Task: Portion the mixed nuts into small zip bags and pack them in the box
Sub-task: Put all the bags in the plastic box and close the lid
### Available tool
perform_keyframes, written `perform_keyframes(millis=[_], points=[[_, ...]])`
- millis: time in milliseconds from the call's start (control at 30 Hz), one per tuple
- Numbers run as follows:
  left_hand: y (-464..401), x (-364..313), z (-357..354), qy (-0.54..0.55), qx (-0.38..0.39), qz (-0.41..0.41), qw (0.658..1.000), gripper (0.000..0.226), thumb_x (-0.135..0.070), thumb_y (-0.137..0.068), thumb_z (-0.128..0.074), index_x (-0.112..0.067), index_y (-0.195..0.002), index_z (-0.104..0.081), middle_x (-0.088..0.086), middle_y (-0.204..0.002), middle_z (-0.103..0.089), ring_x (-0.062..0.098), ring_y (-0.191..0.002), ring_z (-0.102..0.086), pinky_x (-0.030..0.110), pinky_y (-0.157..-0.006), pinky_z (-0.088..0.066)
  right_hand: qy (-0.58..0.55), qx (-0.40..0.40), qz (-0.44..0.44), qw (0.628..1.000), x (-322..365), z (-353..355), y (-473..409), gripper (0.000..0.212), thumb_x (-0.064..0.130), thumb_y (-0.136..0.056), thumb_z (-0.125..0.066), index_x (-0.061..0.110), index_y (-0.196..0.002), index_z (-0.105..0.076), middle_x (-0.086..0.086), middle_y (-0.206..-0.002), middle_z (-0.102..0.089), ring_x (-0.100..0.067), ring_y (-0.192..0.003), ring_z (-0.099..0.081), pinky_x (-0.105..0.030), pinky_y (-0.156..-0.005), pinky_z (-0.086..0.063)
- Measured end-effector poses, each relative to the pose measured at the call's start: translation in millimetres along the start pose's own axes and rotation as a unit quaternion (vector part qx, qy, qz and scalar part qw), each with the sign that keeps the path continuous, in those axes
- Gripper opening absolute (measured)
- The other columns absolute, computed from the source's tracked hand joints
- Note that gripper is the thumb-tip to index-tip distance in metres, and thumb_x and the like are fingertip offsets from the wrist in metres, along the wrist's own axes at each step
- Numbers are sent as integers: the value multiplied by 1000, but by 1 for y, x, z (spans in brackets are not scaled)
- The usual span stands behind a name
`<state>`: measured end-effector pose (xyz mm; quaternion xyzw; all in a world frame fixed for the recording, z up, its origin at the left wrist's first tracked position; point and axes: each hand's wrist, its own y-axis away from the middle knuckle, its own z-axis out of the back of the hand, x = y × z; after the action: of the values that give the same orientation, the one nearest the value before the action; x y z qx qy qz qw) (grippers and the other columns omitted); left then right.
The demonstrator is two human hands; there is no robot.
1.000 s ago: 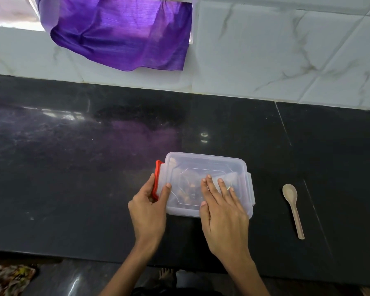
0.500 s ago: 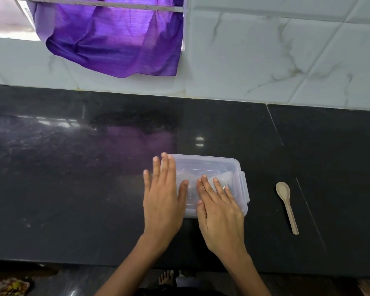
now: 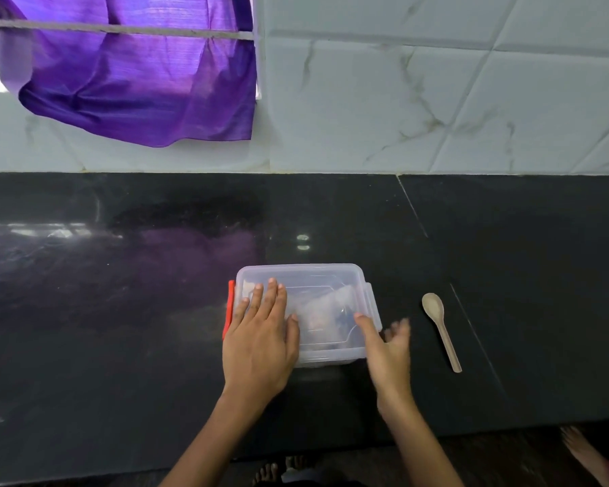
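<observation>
Item: box (image 3: pixel 334 275), clear plastic, lid on, lower centre of frame on the black tabletop (image 3: pixel 120 328). Red clip (image 3: pixel 230 311) at its left end is not folded down (it stands out from the wall); the clear clip (image 3: pixel 370 300) at the right end, state not certain.

Contents: zip bags (image 3: pixel 326 311) with nuts, seen dimly through the lid; count cannot be told.

Left hand (image 3: pixel 261 339): flat on the left half of the lid, fingers straight and together, pressing, gripping nothing.

Right hand (image 3: pixel 387 349): at the box's right near corner, thumb touching the lid edge, other fingers loosely spread and blurred; it holds nothing.

Spoon (image 3: pixel 440 328): pale, lying on the tabletop right of the box, apart from it.

Upper left: purple cloth (image 3: pixel 138 82) hung over a rod against the white tiled wall (image 3: pixel 436 100).

Risks, as judged:
- Lid seated unevenly. Pressure falls on one half only, so the right side may ride up and the clip miss its catch.
- A bag edge trapped under the rim would stop the seal.
- Box sliding on the polished tabletop when the right clip is pushed, if the left hand eases.
- Red clip left undone (easily overlooked under the wrist).

Writing, brands, labels: none readable on box, spoon or cloth.
</observation>
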<state>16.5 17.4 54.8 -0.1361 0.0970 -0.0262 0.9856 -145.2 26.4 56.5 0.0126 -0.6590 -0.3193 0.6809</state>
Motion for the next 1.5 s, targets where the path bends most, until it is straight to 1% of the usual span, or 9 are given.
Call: perform_keyframes(millis=[167,300,533,933,1100,1200,1333,1400,1500], points=[[0,0,-1,-1,-9,-5,1000,53,-35,-91,-34,-5,-122,-64,10,-127,-62,27,-118,-60,45,-101,-33,-178,97,-121,972,1,0,-1,23,25,-83,-67,14,-103,-66,-8,-99,-73,-23,-93,-67,-32,-74,-53],[-1,0,-3,-6,-14,-8,1000,53,-35,-91,-33,-6,-123,-63,10,-128,-62,27,-118,-59,45,-101,-33,-243,15,-74,967,1,-3,-1,37,12,-75,-76,17,-109,-64,-6,-102,-71,-23,-96,-67,-40,-83,-55],[0,1,-7,-8,-32,-5,999,53,-36,-91,-33,-6,-123,-63,9,-129,-61,26,-119,-59,45,-102,-32,-118,-39,96,988,-4,-14,8,46,21,-90,-62,26,-134,-49,10,-124,-58,-8,-112,-57,-30,-93,-49],[3,1,-4,82,-27,-13,996,49,-31,-92,-35,-6,-125,-62,8,-131,-59,24,-121,-58,38,-105,-33,18,-21,164,986,-2,-13,6,46,24,-98,-46,19,-144,-37,3,-143,-46,-12,-131,-43,-33,-107,-40],[10,1,19,348,-190,17,918,43,-16,-96,-40,-8,-138,-45,3,-145,-43,12,-137,-38,21,-116,-22,1,22,128,991,12,-1,5,56,27,-96,-51,22,-147,-29,9,-149,-35,-9,-136,-34,-29,-110,-32],[8,3,36,467,-239,159,836,45,-12,-96,-43,-18,-140,-40,-6,-145,-42,3,-135,-39,18,-110,-32,-27,-12,117,993,27,7,-5,46,28,-100,-43,20,-144,-37,7,-143,-43,-9,-131,-40,-28,-107,-34],[-5,25,35,583,-120,389,703,40,-13,-101,-43,-12,-141,-45,2,-142,-48,15,-129,-47,25,-105,-39,-48,-13,51,997,37,14,-29,34,17,-101,-41,17,-134,-49,0,-131,-57,-18,-123,-52,-35,-105,-41],[-7,34,30,598,-37,409,688,36,-18,-99,-48,-11,-135,-51,8,-132,-58,22,-119,-56,38,-101,-47,-42,23,8,999,40,15,-30,28,18,-100,-45,18,-126,-55,0,-118,-63,-19,-113,-59,-40,-100,-47],[-5,34,31,648,30,378,660,24,-17,-96,-53,-17,-118,-63,-2,-103,-72,13,-87,-70,29,-70,-60,-1,67,-25,997,40,9,-23,16,25,-97,-51,19,-96,-65,-1,-89,-70,-21,-87,-68,-41,-82,-56]])
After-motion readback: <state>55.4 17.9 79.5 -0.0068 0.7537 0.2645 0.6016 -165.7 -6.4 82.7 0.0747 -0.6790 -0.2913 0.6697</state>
